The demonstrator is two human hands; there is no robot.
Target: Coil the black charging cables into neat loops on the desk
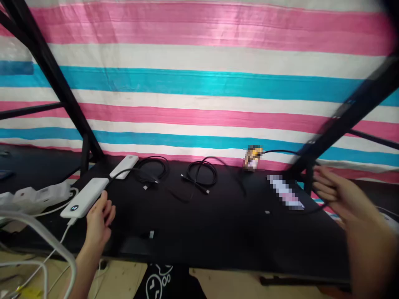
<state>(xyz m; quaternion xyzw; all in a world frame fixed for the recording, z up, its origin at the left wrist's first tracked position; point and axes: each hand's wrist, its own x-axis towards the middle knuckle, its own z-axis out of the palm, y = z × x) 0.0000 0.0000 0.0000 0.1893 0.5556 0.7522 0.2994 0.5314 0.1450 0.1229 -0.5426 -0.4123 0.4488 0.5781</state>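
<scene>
My left hand (99, 220) rests on the black table (218, 232) with its fingers loosely curled, right beside a white power bank (85, 197) that it touches at the near end. A second white power bank (124, 166) lies behind it with a cable plugged in. My right hand (336, 191) hovers at the right, blurred by motion, fingers bent near a black cable (280, 152) and a black frame post; I cannot tell if it grips anything.
Two coiled black cables (152, 170) (202, 174) lie mid-table. A white power strip (40, 193) and white cords sit at the left. Black metal frame bars (52, 74) rise on both sides before a striped tarp. Small connectors (151, 234) lie near the front.
</scene>
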